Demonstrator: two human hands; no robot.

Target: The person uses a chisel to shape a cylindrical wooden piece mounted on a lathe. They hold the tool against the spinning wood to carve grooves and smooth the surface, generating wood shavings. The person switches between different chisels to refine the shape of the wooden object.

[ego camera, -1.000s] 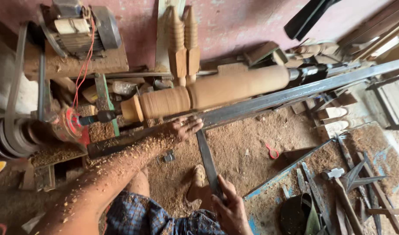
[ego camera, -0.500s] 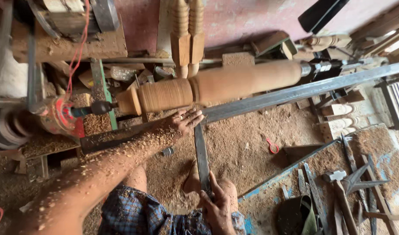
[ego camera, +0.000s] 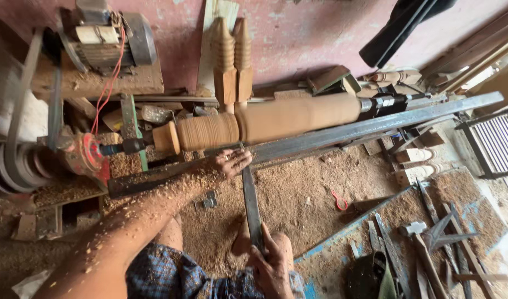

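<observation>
Wooden workpiece (ego camera: 276, 124) mounted horizontally on lathe. Long chisel (ego camera: 251, 202) braced on steel rest bar (ego camera: 370, 126): left hand (ego camera: 230, 162) pressed over blade at 12 o'clock, right hand (ego camera: 271, 264) clamped round handle at 6 o'clock for leverage.

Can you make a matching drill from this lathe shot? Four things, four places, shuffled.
Things:
1. left hand
2. right hand
3. electric motor
4. hammer

Places:
A. on a wooden shelf, upper left
B. on the sawdust floor, lower right, among metal tools
C. on the metal rest bar, pressing the chisel near the wooden workpiece
D. bottom centre, gripping the chisel's near end

Pairs: 1-C, 2-D, 3-A, 4-B
</observation>
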